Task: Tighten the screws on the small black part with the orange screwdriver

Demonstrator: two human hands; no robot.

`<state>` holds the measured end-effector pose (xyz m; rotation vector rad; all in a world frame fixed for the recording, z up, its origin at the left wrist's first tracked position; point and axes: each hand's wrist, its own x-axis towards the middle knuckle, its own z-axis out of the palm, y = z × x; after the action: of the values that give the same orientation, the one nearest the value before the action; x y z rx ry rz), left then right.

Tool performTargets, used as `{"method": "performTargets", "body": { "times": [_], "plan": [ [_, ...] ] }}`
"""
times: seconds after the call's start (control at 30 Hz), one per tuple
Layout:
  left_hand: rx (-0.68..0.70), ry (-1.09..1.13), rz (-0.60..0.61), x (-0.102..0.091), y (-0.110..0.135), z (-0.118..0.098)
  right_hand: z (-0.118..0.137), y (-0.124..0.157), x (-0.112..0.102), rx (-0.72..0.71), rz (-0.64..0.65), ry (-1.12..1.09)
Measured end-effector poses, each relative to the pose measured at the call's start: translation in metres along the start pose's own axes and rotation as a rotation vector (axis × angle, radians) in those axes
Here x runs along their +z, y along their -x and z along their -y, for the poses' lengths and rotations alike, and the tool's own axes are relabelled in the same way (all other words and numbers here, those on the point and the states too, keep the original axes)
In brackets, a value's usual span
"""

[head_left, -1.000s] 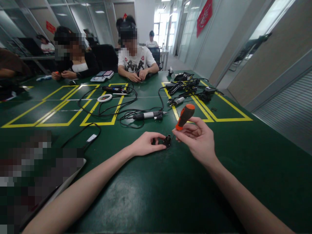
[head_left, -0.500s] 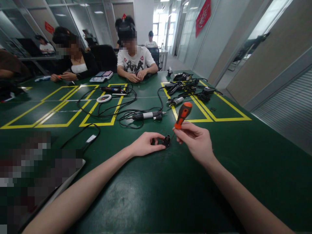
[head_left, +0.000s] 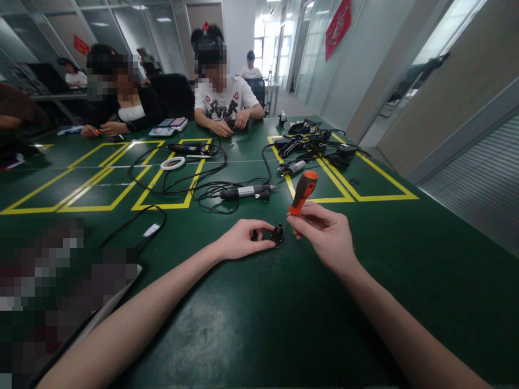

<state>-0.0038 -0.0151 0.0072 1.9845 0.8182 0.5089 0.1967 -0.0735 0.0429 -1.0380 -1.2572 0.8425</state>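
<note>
My left hand (head_left: 247, 239) rests on the green table and pinches a small black part (head_left: 277, 235) between thumb and fingers. A short round stub stands up from that part; its exact kind is too small to make out. My right hand (head_left: 324, 232) grips an orange and black screwdriver (head_left: 305, 190) low on its shaft, just below the handle. The handle points up and leans slightly right. Its thin shaft slants down left toward the right side of the black part; whether the tip touches is unclear.
Beyond my hands lie a grey and black electric screwdriver (head_left: 245, 192) with coiled cable, a white ring (head_left: 173, 162), and a heap of black cables and adapters (head_left: 312, 143). At left sits a blurred-out device (head_left: 101, 286). Two co-workers (head_left: 227, 102) sit across the table.
The screwdriver's handle has shifted very slightly left and down in my right hand. My left hand and the black part have stayed put. The co-worker opposite has moved one hand.
</note>
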Motion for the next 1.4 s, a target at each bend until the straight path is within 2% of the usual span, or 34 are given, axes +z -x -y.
{"method": "performTargets", "body": {
  "times": [0.13, 0.4, 0.67, 0.83, 1.07, 1.3, 1.4],
  "plan": [
    [0.01, 0.01, -0.001, -0.0002, -0.0002, 0.001, -0.0011, 0.0007, -0.0005, -0.014, 0.026, 0.019],
    [-0.011, -0.002, 0.007, -0.0009, 0.0007, -0.003, -0.0016, -0.0002, 0.0012, 0.041, -0.04, 0.006],
    [-0.002, 0.002, -0.003, 0.0007, 0.0003, -0.0002, -0.0022, 0.001, 0.0, -0.023, 0.035, 0.013],
    [-0.005, 0.005, 0.003, -0.0001, 0.0002, -0.0019, -0.0063, 0.0012, 0.0002, 0.011, -0.043, -0.016],
    [0.007, 0.007, -0.001, -0.0002, -0.0001, -0.0016, -0.0054, 0.0029, 0.0009, -0.074, 0.013, 0.043],
    [-0.002, -0.005, -0.004, 0.0002, 0.0002, -0.0009, -0.0046, 0.0025, 0.0023, -0.122, -0.011, 0.078],
    [-0.014, -0.014, -0.002, -0.0002, 0.0002, -0.002, -0.0052, 0.0022, 0.0016, -0.096, -0.018, 0.1]
  ]
}}
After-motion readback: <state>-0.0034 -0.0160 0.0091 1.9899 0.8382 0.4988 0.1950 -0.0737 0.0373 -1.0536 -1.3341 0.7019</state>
